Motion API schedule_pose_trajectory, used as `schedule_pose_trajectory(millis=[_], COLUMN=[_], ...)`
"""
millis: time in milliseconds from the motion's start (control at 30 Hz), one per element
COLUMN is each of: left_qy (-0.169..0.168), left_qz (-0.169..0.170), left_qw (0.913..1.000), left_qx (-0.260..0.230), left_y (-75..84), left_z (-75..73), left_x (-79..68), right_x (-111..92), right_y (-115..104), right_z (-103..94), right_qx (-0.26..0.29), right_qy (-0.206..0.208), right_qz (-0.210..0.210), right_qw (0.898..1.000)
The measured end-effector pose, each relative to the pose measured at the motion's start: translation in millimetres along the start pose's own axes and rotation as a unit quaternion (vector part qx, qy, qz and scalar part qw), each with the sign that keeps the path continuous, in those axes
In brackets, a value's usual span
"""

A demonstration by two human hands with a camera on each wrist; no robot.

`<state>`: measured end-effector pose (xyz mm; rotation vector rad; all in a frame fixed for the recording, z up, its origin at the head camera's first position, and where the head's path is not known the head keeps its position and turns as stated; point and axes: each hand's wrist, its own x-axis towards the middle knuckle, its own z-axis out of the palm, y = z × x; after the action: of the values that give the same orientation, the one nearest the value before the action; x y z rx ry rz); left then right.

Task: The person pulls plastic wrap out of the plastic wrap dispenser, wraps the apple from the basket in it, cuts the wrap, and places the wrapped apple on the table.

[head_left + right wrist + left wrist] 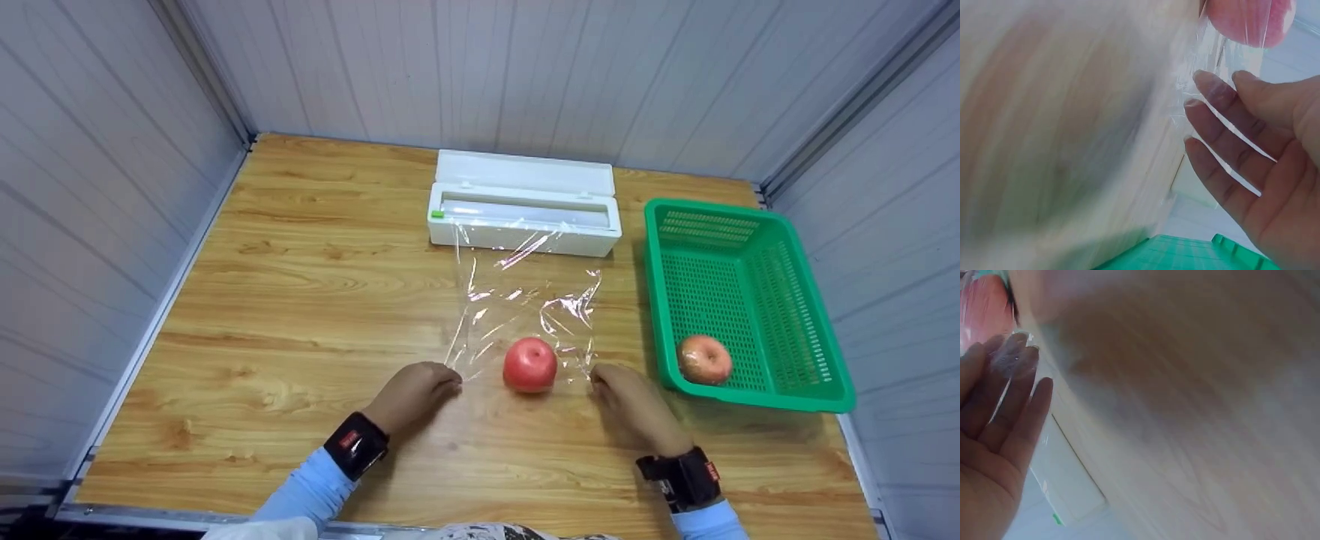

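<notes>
Clear plastic wrap (517, 300) stretches from the white dispenser box (525, 238) toward me. My left hand (416, 390) pinches its near left corner between thumb and fingers, and in the left wrist view film covers the fingertips (1016, 354). At the near right corner my right hand (634, 401) pinches the film; the right wrist view shows thumb and forefinger close together on it. Between the two hands, near the film's front edge, a red apple (530, 365) sits upright. Its lower part shows behind the film in the right wrist view.
A green plastic basket (660, 300) stands on the right, with an apple (705, 360) in its near left corner. The dispenser's lid (525, 172) is raised toward the back wall. Pale panels (90, 187) enclose the wooden table (300, 300) at the sides and back.
</notes>
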<state>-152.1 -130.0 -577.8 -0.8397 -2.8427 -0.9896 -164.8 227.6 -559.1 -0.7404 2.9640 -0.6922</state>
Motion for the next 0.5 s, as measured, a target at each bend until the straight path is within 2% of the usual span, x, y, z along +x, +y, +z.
schedule_pose_trajectory(millis=[200, 300, 433, 500], left_qy=[-0.005, -0.002, 0.010, 0.017], left_qz=[-0.071, -0.089, -0.095, -0.095], left_qw=[0.9967, 0.9950, 0.9942, 0.9940], left_qx=[-0.041, -0.047, -0.050, -0.053], left_y=[3.0, 2.7, 0.3, -0.9], left_z=[-7.6, -9.3, -9.8, -10.3], left_x=[9.8, 14.0, 19.8, 23.5], right_x=[10.6, 15.1, 19.7, 22.5], right_y=[2.1, 3.9, 4.4, 4.0], right_z=[-4.3, -5.3, -4.6, -3.8], right_qx=[-0.011, -0.011, 0.007, 0.012], right_qy=[0.000, 0.008, 0.010, 0.023], right_qz=[0.035, 0.039, 0.052, 0.054], right_qw=[0.999, 0.999, 0.999, 0.998])
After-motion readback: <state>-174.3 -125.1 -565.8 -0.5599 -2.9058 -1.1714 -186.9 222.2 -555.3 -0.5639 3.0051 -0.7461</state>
